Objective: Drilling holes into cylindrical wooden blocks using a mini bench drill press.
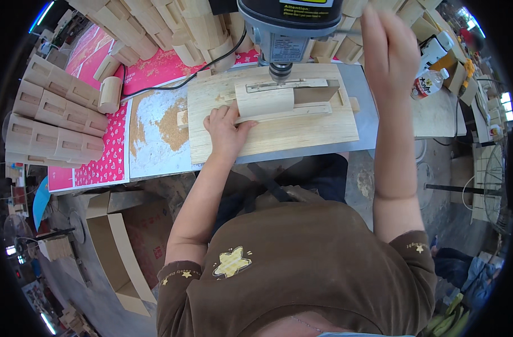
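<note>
A pale wooden piece with a curved face (266,103) lies in a wooden jig (279,135) under the drill press (290,39). My left hand (227,129) grips its left end, the thumb along the near edge and the fingers at the end. The drill chuck (280,71) hangs just above the piece's far edge; the bit's tip is hard to make out. My right hand (390,56) is raised at the right of the machine, its fingers closed around the end of the press's feed handle, mostly hidden by the hand.
Similar wooden pieces (60,118) stand stacked at the left, and more stacks (155,28) stand at the back. A black cable (183,84) crosses the dusty table (155,163). A bottle (427,84) stands at the right. Below left is an open cardboard box (119,253).
</note>
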{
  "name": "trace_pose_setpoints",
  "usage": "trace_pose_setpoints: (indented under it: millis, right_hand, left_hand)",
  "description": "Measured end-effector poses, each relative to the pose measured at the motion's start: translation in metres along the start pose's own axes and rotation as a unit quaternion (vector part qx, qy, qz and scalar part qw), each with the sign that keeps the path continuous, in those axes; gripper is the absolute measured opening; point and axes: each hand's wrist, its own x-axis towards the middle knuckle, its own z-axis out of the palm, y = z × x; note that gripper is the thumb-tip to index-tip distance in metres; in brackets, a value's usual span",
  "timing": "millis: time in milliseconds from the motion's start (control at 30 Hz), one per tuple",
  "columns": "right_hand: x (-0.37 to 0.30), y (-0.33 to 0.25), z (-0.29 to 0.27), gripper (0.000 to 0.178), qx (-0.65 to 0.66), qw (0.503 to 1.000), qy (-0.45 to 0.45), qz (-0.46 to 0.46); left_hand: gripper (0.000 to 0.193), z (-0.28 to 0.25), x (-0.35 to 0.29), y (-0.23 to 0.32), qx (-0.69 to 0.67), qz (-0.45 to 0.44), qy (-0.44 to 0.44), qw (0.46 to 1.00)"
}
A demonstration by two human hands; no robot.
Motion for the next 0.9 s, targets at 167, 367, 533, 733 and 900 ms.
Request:
trace_pose_setpoints:
  millis: [167,367,533,733,900]
  right_hand:
    - [0.082,0.001,0.015,0.033,-0.062,0.988,-0.081,0.114]
    - [0.028,-0.004,-0.007,0.021,0.023,0.991,-0.072,0.107]
    - [-0.063,-0.003,0.004,0.009,-0.006,0.999,-0.036,-0.016]
    - [-0.111,0.023,0.057,0.012,0.059,0.997,0.057,-0.012]
    - [-0.091,0.017,0.033,0.007,0.057,0.994,0.062,-0.063]
  left_hand:
    - [0.055,0.033,0.011,0.032,-0.021,0.013,-0.005,1.0]
    - [0.056,0.029,0.007,0.025,-0.014,-0.004,-0.007,1.0]
    - [0.056,0.031,0.01,0.027,-0.019,0.004,-0.002,1.0]
    - [0.056,0.031,0.014,0.026,-0.012,0.013,0.004,1.0]
    - [0.059,0.035,0.009,0.023,-0.017,0.02,0.023,0.999]
